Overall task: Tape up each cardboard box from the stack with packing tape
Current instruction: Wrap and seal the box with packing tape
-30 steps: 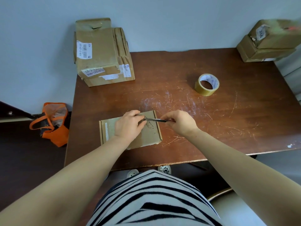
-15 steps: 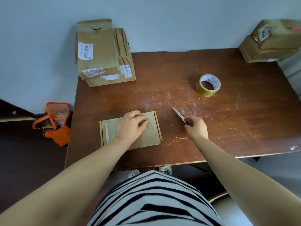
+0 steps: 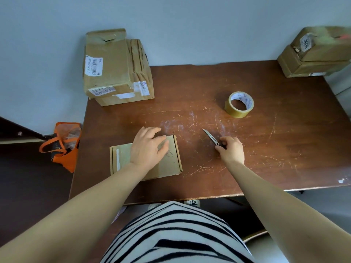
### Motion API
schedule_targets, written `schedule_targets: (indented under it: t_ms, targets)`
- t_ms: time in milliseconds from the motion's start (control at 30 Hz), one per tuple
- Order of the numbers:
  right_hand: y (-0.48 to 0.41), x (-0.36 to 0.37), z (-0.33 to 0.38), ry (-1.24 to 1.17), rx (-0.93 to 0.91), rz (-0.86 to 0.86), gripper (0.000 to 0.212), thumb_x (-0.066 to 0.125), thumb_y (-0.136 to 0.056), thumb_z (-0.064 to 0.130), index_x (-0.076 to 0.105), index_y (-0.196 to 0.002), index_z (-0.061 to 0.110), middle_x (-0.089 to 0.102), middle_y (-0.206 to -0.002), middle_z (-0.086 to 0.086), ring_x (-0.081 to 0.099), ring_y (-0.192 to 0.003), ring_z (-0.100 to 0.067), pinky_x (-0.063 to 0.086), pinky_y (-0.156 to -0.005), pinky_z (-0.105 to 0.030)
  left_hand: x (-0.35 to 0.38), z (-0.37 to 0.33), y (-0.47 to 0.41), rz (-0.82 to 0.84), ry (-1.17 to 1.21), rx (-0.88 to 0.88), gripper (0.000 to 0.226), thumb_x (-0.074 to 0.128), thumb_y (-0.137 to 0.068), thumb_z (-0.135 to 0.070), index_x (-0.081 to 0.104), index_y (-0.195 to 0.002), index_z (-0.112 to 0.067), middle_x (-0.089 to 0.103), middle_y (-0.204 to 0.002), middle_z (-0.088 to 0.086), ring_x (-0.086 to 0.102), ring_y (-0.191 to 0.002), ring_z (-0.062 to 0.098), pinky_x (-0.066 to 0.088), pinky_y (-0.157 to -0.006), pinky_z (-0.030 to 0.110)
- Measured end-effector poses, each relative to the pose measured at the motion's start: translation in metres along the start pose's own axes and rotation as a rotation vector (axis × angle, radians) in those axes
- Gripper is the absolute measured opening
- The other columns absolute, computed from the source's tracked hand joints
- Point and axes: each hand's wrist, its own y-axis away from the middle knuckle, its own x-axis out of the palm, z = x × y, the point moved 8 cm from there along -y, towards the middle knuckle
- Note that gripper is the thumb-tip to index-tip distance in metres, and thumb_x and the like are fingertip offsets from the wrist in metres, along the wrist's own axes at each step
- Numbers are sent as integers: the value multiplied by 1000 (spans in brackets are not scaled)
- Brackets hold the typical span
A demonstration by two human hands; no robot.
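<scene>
Scratched brown table (image 3: 284, 149): the left hand (image 3: 147, 150) lies flat, fingers loosely spread, on the box (image 3: 173, 162) at seven o'clock, steadying it. The right hand (image 3: 232, 149) pinches the cutter (image 3: 210, 136) by its handle, blade pointing eleven, perhaps parking it. The tape (image 3: 235, 112) waits at two o'clock, the stack (image 3: 114, 69) at ten.

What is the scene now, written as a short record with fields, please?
left hand: flat on the small box
right hand: pinches the cutter, blade pointing away
small box: closed, near left of the table
tape: roll lying flat, far right of centre, untouched
left stack: far left corner
right stack: far right corner
bag: orange, on the floor, left of the table
</scene>
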Motion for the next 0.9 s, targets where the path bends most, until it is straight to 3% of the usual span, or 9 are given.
schedule_targets:
  t_ms: [67, 200, 333, 467, 567, 667, 800, 867, 900]
  targets:
    - [-5, -9, 5, 19, -41, -31, 33, 63, -89, 19, 62, -121, 11, 58, -118, -11, 50, -113, -29, 42, -96, -39, -2, -9, -9, -8, 16, 6, 43, 44, -87, -37, 78, -90, -12, 71, -105, 10, 66, -96, 31, 43, -98, 52]
    - [-27, -40, 18, -6, -117, -164, 28, 52, -90, 8, 64, -115, 11, 59, -118, -11, 49, -111, -29, 42, -93, -39, -2, -27, -28, -29, 73, 11, 42, 45, -87, -37, 78, -87, -12, 71, -103, 8, 66, -94, 28, 41, -101, 50]
    - [-61, -77, 32, 86, -185, -300, 42, 52, -85, -2, 56, -126, 9, 51, -129, -15, 44, -117, -33, 34, -95, -36, 0, -41, -43, -31, 94, -17, 41, 44, -87, -35, 78, -84, -12, 72, -100, 7, 67, -92, 26, 40, -102, 49]
    - [-102, -73, 36, 372, -209, -96, 54, 60, -87, 9, 44, -138, 14, 43, -143, -12, 33, -134, -31, 20, -112, -38, 5, -49, -49, -7, 116, -55, 39, 45, -88, -34, 78, -85, -12, 72, -99, 6, 67, -90, 24, 41, -101, 49]
    - [-122, -59, 24, 482, -176, 63, 30, 54, -92, 20, 59, -121, 23, 61, -121, -12, 42, -125, -34, 23, -107, -34, 8, -51, -52, -8, 123, -94, 34, 50, -88, -31, 78, -87, -12, 72, -99, 5, 68, -86, 23, 40, -102, 49]
    - [-126, -59, 18, 403, -172, 70, 26, 46, -94, 18, 65, -112, 22, 65, -110, -15, 43, -118, -37, 27, -99, -31, 7, -55, -54, -48, 155, -129, 24, 58, -87, -24, 77, -91, -10, 71, -102, 5, 67, -86, 22, 37, -104, 45]
    - [-106, -67, 37, 206, -272, 17, 27, 46, -95, 14, 65, -114, 15, 67, -104, -16, 44, -121, -35, 17, -107, -29, 4, -62, -55, -42, 264, -253, 23, 59, -92, -19, 72, -109, -14, 66, -115, 0, 57, -108, 18, 45, -96, 33]
    - [-91, -69, 46, -56, -264, 70, 26, 51, -91, 13, 66, -112, 14, 66, -105, -14, 47, -119, -35, 31, -104, -33, 6, -62, -58, -33, 389, -379, 28, 57, -93, -19, 67, -119, -16, 63, -121, -2, 54, -112, 15, 45, -96, 29]
    - [-84, -69, 50, -211, -250, 111, 24, 52, -88, 11, 67, -106, 15, 66, -100, -11, 54, -109, -32, 41, -95, -35, 7, -61, -61, -32, 467, -443, 30, 57, -93, -18, 66, -122, -17, 63, -122, -2, 55, -111, 14, 45, -97, 28]
